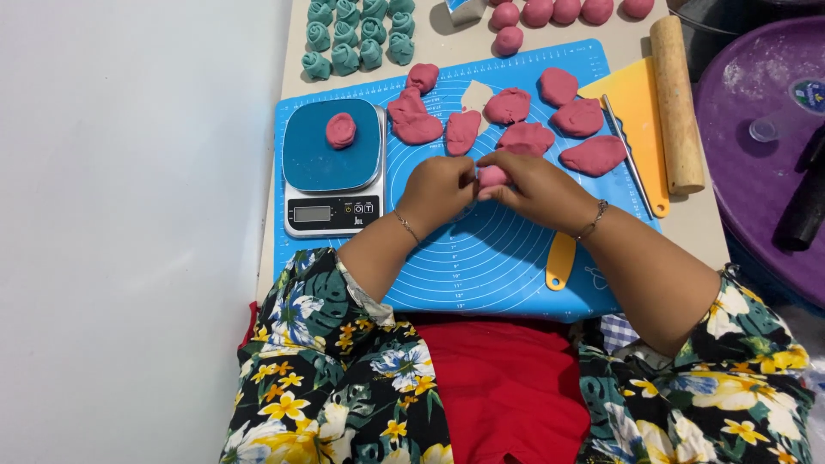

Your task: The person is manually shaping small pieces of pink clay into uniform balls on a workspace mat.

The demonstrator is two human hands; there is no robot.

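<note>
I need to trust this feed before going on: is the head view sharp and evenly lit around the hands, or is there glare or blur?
Head view: even, soft light, faint shadows; left hand, right hand and the pink dough piece between them look sharp; no strong glare on the blue mat; slight wide-angle bend at the edges.

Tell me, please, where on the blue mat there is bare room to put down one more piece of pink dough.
The blue mat is bare in front, between the scale, both hands and the near edge. Left hand and right hand hold a pink dough piece there. The far half is crowded with flattened pink pieces. The right edge holds the yellow scraper and rolling pin.
</note>
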